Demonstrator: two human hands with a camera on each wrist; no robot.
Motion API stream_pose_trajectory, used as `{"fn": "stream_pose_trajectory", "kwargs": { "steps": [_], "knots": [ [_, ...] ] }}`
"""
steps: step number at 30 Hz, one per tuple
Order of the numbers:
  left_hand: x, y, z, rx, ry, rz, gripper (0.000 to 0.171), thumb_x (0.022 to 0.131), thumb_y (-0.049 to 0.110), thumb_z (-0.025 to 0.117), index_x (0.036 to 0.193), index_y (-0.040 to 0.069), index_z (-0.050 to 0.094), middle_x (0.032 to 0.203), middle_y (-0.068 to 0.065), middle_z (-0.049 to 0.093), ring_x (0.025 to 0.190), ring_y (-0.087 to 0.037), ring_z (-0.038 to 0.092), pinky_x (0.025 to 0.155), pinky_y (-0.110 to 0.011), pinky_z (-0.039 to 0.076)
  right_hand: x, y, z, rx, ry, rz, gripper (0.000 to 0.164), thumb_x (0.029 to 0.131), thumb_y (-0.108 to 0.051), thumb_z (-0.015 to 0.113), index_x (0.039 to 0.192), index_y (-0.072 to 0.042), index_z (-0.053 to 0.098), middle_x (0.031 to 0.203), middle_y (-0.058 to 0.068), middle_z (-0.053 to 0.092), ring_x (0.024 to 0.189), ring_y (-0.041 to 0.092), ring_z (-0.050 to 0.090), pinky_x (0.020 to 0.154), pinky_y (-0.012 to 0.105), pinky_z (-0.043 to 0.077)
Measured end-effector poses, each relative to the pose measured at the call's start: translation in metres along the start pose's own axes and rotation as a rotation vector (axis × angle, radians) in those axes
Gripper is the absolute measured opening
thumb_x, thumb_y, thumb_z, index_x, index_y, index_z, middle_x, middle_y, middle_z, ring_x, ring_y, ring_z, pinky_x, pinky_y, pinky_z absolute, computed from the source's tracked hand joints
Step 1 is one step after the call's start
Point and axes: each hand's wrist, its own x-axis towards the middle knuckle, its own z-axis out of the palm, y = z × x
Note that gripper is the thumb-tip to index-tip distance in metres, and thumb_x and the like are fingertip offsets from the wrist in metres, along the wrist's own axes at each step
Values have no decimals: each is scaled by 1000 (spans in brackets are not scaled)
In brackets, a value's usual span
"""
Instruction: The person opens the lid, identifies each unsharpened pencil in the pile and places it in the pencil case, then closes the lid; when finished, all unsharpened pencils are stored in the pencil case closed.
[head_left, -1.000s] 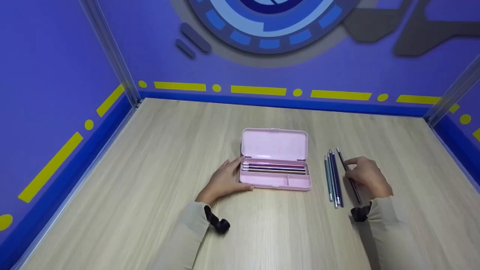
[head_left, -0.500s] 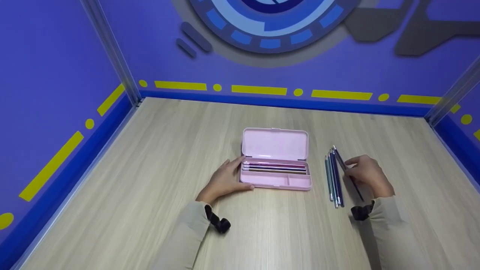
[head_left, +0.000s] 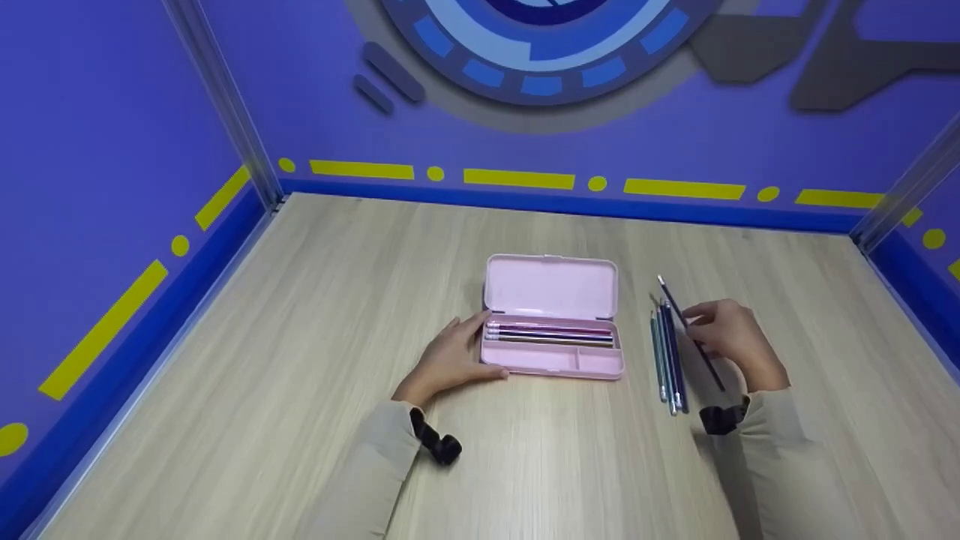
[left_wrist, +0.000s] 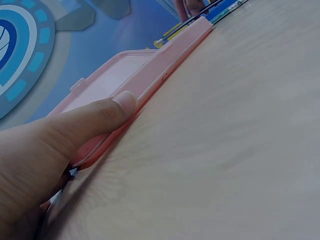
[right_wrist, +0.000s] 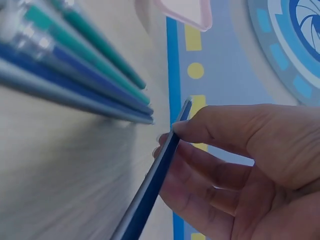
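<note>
A pink pencil case [head_left: 529, 358] lies with its lid up on the table. Several pencils [head_left: 551, 337] rest side by side in its rear compartment. My left hand [head_left: 448, 360] grips the case's left end, thumb along the front wall [left_wrist: 150, 82] and the other fingers round the side, partly hidden. Between thumb and fingertips, my right hand [head_left: 733, 337] pinches a dark blue pencil [right_wrist: 152, 182], tilted and held above the table. Just left of that hand lies a bunch of green and blue pencils [head_left: 667, 356].
The front of the case has two smaller compartments, split by a divider [head_left: 577, 359]. The wooden table [head_left: 360, 285] is bounded by a blue back wall [head_left: 675, 150] and side walls. Black straps with small cameras [head_left: 442, 448] sit on both wrists.
My right hand has raised the dark blue pencil off the table and turned its far end leftward, over the bunch. The left hand and pencil case stay put.
</note>
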Motion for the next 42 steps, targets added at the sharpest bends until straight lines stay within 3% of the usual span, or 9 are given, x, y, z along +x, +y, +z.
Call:
{"fn": "stream_pose_trajectory", "kwargs": {
  "steps": [5,15,22,28,31,42],
  "knots": [
    [1,0,0,-2,2,4,100,65,51,83,148,18,37,150,-7,43,140,-30,36,123,-44,16,0,-10,1,0,18,-41,38,90,-4,55,125,9,58,112,30,64,81,22,65,63,30,59],
    [-2,0,2,-7,3,-50,100,64,53,83,148,25,37,151,-2,41,141,-43,28,119,-54,22,0,-34,7,-39,75,-151,32,89,-1,59,120,4,64,114,29,64,90,30,66,71,41,61],
    [-1,-2,1,0,-2,-37,101,65,54,83,149,23,37,152,-3,41,142,-39,30,121,-50,20,7,-46,14,-81,124,-264,26,86,3,63,112,3,69,104,25,69,86,32,68,64,33,59],
    [0,-1,0,16,-2,-12,100,66,53,82,149,21,37,151,-6,41,142,-33,33,122,-46,19,12,-58,22,-106,117,-323,25,86,3,64,110,1,71,102,23,71,89,35,68,74,45,59],
    [0,-1,0,8,-2,-20,100,66,53,82,149,21,37,152,-5,40,142,-39,30,120,-50,21,14,-64,27,-117,105,-348,25,86,4,63,109,0,72,103,21,71,92,35,68,77,48,58],
    [-1,2,-1,2,-10,-36,102,66,53,82,150,21,35,152,-4,40,143,-39,28,121,-49,20,20,-90,55,-194,45,-364,22,85,2,66,105,-4,75,100,15,73,92,30,69,85,48,57]
  ]
}}
